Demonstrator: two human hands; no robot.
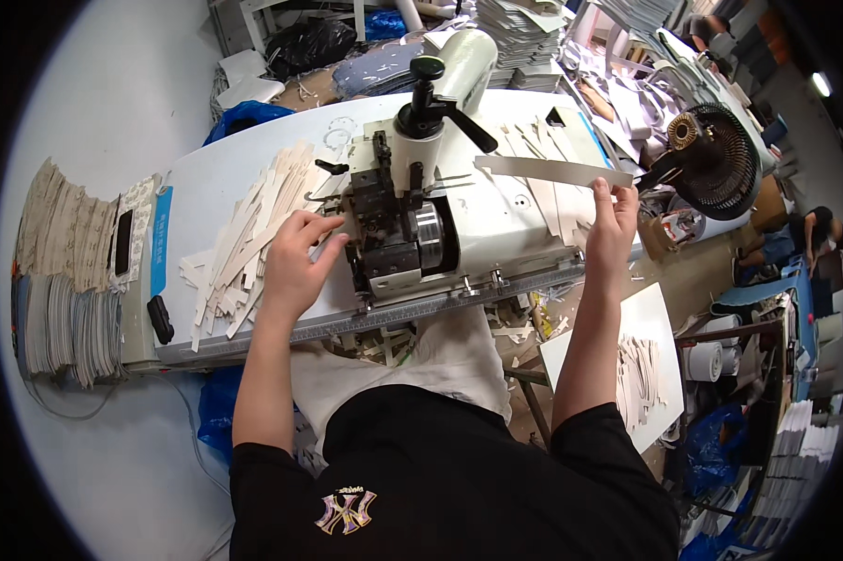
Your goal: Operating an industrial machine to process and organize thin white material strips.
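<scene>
My right hand (614,217) pinches the right end of a long pale strip (543,169), held up above the white bed of the machine. A white skiving machine (501,229) with a black crank handle and a shiny round metal drum stands in the middle of the table. Just left of its black feed parts is my left hand (297,259), thumb and fingers apart with nothing seen between them. Under and beyond that hand, a loose pile of cream strips (244,238) lies on the table. More strips (557,201) rest at the machine's right side.
Stacks of cut sheets (66,280) stand at the left table end, near a black box cutter (161,320). A black fan (716,159) is at the right. Below my right arm, a white board (660,327) carries strips. Two people work farther off at the right.
</scene>
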